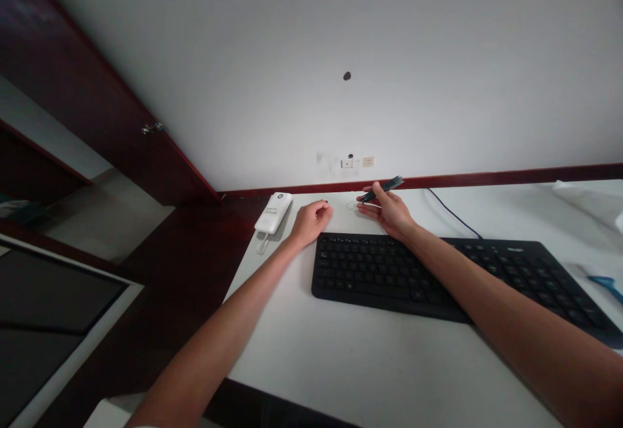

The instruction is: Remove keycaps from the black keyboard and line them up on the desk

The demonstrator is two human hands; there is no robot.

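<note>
The person's right hand (pixel 389 212), just beyond the far edge of a black keyboard (pixel 438 275), pinches a dark pen-like tool (pixel 384 188) whose tip angles up and away over the fingers. A small clear piece (pixel 352 205) lies on the white table (pixel 341 350) just left of that hand. The left hand (pixel 311 220) rests loosely curled beyond the keyboard's left corner, holding nothing visible. A white power bank (pixel 273 213) lies further left of the keyboard.

Keyboard (pixel 438 278) black; table (pixel 370 363) white; power bank (pixel 273 213) white; pen (pixel 384 188) dark; scissors (pixel 606 283) blue.
</note>
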